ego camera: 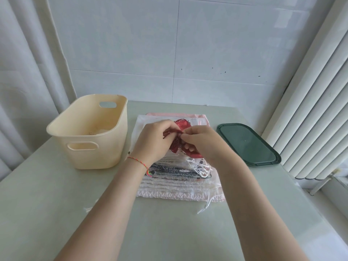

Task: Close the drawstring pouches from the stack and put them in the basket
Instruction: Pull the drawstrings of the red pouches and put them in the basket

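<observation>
A small red sheer drawstring pouch is held just above the stack of pouches in the middle of the table. My left hand pinches its gathered top and red cord from the left. My right hand pinches the pouch from the right, fingers curled round its lower part. The two hands meet at the pouch's neck. The stack holds white, pink and dark-patterned pouches with loose white cords at its right side. The cream plastic basket stands to the left of the stack; its visible inside holds no pouch.
A dark green tray or lid lies to the right of the stack. A white radiator runs along the right edge, a curtain hangs at the left, and a tiled wall closes the back. Bare grey-green tabletop lies in front.
</observation>
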